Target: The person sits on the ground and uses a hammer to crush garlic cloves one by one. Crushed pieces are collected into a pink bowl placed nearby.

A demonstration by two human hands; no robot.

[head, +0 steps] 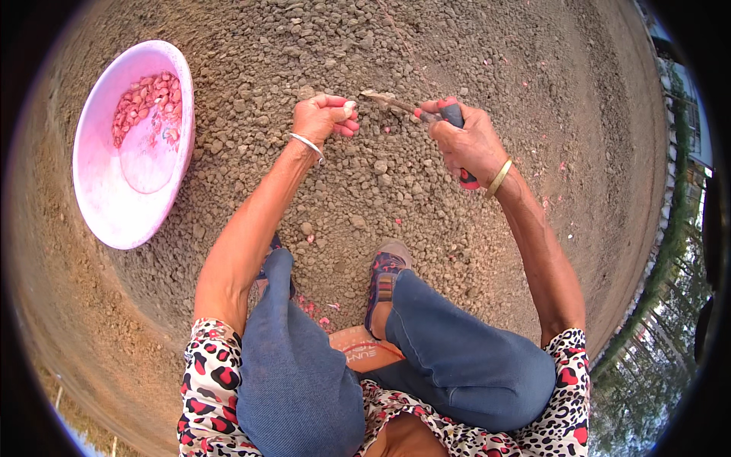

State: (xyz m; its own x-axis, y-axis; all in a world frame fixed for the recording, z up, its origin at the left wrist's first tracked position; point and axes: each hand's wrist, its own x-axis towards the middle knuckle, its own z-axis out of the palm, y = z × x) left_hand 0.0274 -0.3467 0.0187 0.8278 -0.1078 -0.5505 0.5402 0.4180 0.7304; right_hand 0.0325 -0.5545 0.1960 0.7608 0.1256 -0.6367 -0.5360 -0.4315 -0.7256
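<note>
My left hand [326,119] hangs just above the clumpy soil, thumb and fingers drawn together. Its fingertips are stained pink. A whitish patch shows at the thumb tip; whether it is the nail or a small held piece is unclear. My right hand [471,143] grips a hand tool with a dark grey-and-red handle [453,112]. The tool's narrow, soil-caked blade [388,101] points left toward my left hand, its tip close to the ground. To the left, a pink plastic basin [97,171] holds many pinkish-red seed pieces [149,103], heaped on its far side.
I sit low on an orange seat [365,349] with printed lettering, my shoes [388,277] on the loose soil [354,194]. A thin reddish string [400,37] runs across the ground ahead. Pink bits lie scattered around. Greenery [645,331] borders the right side.
</note>
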